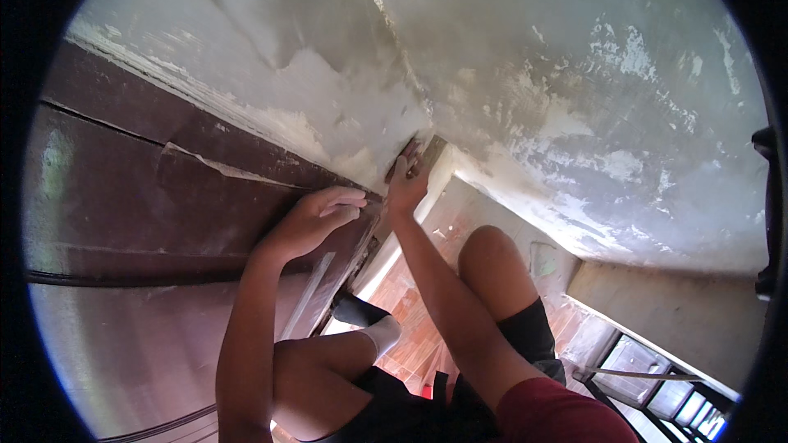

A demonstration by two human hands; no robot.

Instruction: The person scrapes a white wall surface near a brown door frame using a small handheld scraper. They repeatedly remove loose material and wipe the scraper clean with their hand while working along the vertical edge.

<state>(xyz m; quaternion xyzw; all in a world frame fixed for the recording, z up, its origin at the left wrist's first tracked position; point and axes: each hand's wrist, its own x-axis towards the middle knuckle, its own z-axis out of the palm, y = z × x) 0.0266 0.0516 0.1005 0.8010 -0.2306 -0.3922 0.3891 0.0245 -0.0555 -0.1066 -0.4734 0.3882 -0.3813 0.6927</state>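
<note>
My right hand [407, 189] reaches up to the inner wall corner. It presses a flat dark reddish-brown piece [400, 161], possibly sandpaper, against the plaster; the fingers hide part of it. My left hand [323, 215] is empty, its fingers loosely bent and thumb apart. It is close to the narrow end of a glossy dark-brown panel [203, 209], and I cannot tell whether it touches. The plastered wall [345, 98] above both hands is patched with pale filler. A rough crack line [394, 34] runs down to the corner by my right hand.
A pale ledge edge [438, 181] borders the opening beside my right hand. My bare knee [492, 252] and a foot in a white sock [385, 335] are below, over the reddish tiled floor [406, 307]. A dark-framed window [640, 369] stands at lower right. Torn film [228, 167] lifts from the panel.
</note>
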